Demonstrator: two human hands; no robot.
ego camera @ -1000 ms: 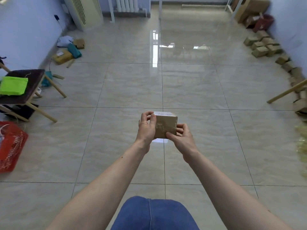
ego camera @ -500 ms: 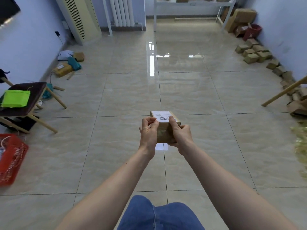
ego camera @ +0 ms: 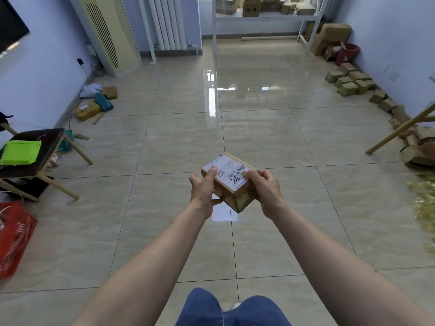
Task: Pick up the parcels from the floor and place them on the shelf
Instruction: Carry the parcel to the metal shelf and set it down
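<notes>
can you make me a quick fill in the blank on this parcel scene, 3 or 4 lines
1. The parcel is held by ____ hands.
2. The face of the parcel bearing the white label is turned ____.
3. The shelf at the far wall already carries several ____.
4. The bright green packet lies on a dark ____.

Missing words: both; up; boxes; stool

The tiled floor [ego camera: 259, 142] is glossy and beige; small brown boxes [ego camera: 350, 82] lie in a row along its right wall; soft parcels [ego camera: 94, 102] sit by the left wall; a red basket [ego camera: 14, 236] rests at lower left; the far shelf [ego camera: 266, 16] carries several cardboard boxes [ego camera: 251, 4]; a stool [ego camera: 50, 140] bears a green packet [ego camera: 21, 152].
</notes>
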